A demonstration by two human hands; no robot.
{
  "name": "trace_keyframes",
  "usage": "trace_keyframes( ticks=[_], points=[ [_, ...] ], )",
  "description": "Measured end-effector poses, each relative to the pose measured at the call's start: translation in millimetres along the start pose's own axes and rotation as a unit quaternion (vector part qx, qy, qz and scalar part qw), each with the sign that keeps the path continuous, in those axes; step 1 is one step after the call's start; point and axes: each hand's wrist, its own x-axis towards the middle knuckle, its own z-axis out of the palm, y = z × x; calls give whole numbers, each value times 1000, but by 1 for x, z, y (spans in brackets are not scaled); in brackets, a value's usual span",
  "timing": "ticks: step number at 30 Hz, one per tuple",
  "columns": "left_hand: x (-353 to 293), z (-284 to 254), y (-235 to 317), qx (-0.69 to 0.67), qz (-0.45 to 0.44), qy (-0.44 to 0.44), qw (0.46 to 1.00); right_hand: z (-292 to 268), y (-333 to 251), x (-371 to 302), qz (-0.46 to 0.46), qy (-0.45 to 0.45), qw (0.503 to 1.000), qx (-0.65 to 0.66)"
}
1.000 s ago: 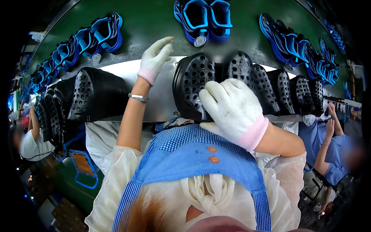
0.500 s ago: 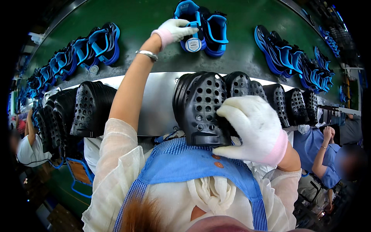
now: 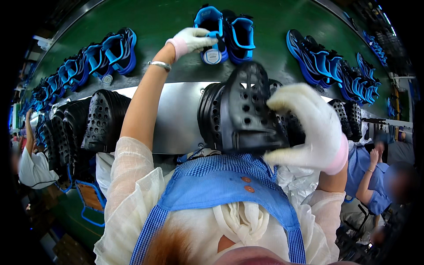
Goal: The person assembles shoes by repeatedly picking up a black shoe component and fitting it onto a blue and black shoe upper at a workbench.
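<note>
My left hand (image 3: 194,40), in a white glove with a pink cuff, reaches far forward to a black-and-blue sneaker (image 3: 208,17). Its fingers close on the near rim of the shoe's opening, above a round white tag (image 3: 212,56). Beside that shoe stands a second matching sneaker (image 3: 242,33). My right hand (image 3: 311,128), gloved alike and blurred, curls round the right side of a black perforated shoe-shaped plastic form (image 3: 247,112). The form leans, its fingertip contact partly smeared by motion, with the thumb near its flat base.
More black forms (image 3: 211,115) stand in a row before me, with another stack (image 3: 106,121) at left. Sneakers line the green table (image 3: 168,17) at left (image 3: 119,51) and right (image 3: 316,62). A co-worker in blue (image 3: 360,165) sits at right; another person (image 3: 35,168) is at left.
The black form has risen and tilted, and my right hand has shifted rightward with it. My left hand and the sneaker pair have moved slightly left and nearer.
</note>
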Motion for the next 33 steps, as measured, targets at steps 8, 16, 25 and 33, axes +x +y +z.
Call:
trace_keyframes(
  ticks=[8,16,25,33],
  points=[
    [-68,25,59,-484,124,-137,855,8,16,53,-57,93,985,-135],
    [-86,30,51,-601,133,23,788,36,27,114,37,8,998,-42],
    [-59,29,20,-476,212,287,804,63,48,142,135,-65,988,20],
    [-48,24,-48,-272,38,177,945,54,69,149,140,-108,980,-88]
  ],
)
